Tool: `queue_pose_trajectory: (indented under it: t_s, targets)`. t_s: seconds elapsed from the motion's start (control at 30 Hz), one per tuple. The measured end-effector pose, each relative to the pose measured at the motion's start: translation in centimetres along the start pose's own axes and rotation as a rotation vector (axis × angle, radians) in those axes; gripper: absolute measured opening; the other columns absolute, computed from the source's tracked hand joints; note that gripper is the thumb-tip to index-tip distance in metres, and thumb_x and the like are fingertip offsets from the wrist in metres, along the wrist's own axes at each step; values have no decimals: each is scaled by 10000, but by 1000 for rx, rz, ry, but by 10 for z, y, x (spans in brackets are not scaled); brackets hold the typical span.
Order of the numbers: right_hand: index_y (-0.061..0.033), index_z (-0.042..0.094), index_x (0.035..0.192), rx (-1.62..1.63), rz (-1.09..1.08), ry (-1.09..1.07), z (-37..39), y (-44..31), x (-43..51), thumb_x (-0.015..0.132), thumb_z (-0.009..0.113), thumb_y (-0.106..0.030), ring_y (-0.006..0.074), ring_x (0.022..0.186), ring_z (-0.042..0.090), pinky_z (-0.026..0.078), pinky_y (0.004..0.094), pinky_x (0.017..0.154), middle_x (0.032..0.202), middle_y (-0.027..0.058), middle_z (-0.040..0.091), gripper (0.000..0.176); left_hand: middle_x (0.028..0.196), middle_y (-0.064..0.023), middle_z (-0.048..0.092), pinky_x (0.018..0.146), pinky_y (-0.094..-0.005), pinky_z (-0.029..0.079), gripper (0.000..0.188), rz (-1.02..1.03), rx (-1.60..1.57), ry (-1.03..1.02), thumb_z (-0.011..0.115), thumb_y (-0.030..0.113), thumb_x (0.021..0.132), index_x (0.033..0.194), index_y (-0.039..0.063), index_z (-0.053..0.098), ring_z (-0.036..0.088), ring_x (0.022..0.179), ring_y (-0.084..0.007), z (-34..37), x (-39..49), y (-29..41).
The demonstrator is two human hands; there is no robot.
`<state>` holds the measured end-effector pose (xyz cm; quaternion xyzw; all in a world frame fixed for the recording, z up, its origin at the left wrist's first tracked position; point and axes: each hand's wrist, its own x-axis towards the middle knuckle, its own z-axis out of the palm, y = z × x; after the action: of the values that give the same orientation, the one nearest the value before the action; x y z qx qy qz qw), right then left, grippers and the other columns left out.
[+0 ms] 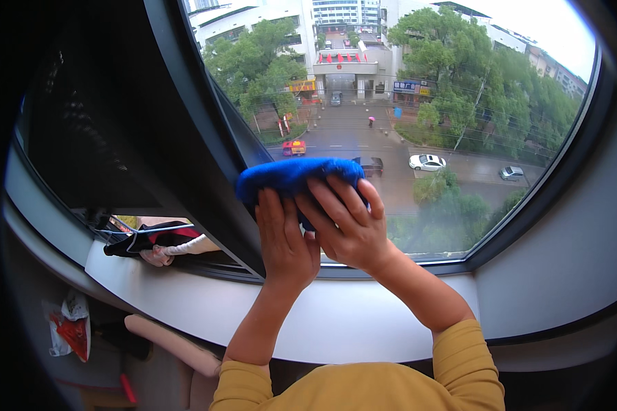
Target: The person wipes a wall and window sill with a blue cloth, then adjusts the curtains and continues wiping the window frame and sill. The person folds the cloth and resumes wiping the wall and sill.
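Note:
Both hands hold a folded blue cloth (298, 177) against the window, where the glass (442, 226) meets a dark upright frame bar (205, 154). My left hand (287, 246) is under the cloth's left part, fingers pointing up along its lower edge. My right hand (347, 226) lies over the right part, its fingers spread and bent across the fabric. The two thumbs come close together below the cloth. Whether the cloth touches the glass along its whole length is hidden.
A white sill (370, 313) runs beneath my forearms. Dark clothing (133, 244) and a white-wrapped pole (187, 246) lie by the left window gap. Lower left are a plastic bag (72, 329) and a tan padded armrest (172, 344). A street (334, 131) shows far below outside.

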<state>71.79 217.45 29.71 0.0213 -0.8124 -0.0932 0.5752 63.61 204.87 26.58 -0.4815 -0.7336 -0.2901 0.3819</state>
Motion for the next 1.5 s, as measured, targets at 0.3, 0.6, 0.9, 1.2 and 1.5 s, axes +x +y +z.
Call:
queue_pose_trajectory:
  t_s: [0.3, 0.6, 0.9, 1.2, 1.5]
  targets:
    - [-212, 648, 1248, -17, -95, -114, -14, 5, -85, 884, 562, -317, 148, 1327, 424, 218, 418, 1167, 1418, -34, 490, 388, 1501, -350, 175, 1102, -638, 194, 736, 50, -198, -208, 630, 86, 799, 1412, -27, 239, 208, 1379, -542, 29, -78, 12]
    - [-173, 720, 1100, -83, 72, 102, -35, 36, 1, 857, 577, -210, 198, 1244, 532, 241, 429, 1139, 1306, 21, 602, 285, 1501, -316, 216, 1114, -636, 107, 654, 124, -146, 83, 620, 158, 825, 1387, 18, 316, 170, 1388, -551, 14, 38, 33]
    - [-183, 728, 1051, -61, 134, -176, -61, 33, -104, 900, 542, -420, 243, 1297, 473, 149, 494, 1173, 1262, 36, 626, 337, 1417, -105, 450, 1146, -527, 162, 461, 322, 52, -68, 628, 295, 856, 1280, 120, 588, 349, 1348, -375, 60, -55, 53]
    - [-128, 679, 1056, -224, 231, 172, -85, 89, -28, 879, 609, -158, 301, 1269, 507, 174, 487, 1148, 1276, 64, 621, 192, 1462, -102, 432, 1173, -508, 90, 465, 269, -101, -15, 576, 292, 894, 1321, 108, 570, 306, 1397, -366, 44, 59, 102]
    - [-127, 706, 1095, -264, 225, -25, -85, 59, -117, 864, 576, -137, 277, 1267, 511, 237, 480, 1130, 1275, 47, 618, 266, 1460, -69, 439, 1182, -489, 101, 462, 434, 4, -29, 587, 288, 897, 1334, 141, 568, 282, 1423, -304, 75, -29, 103]
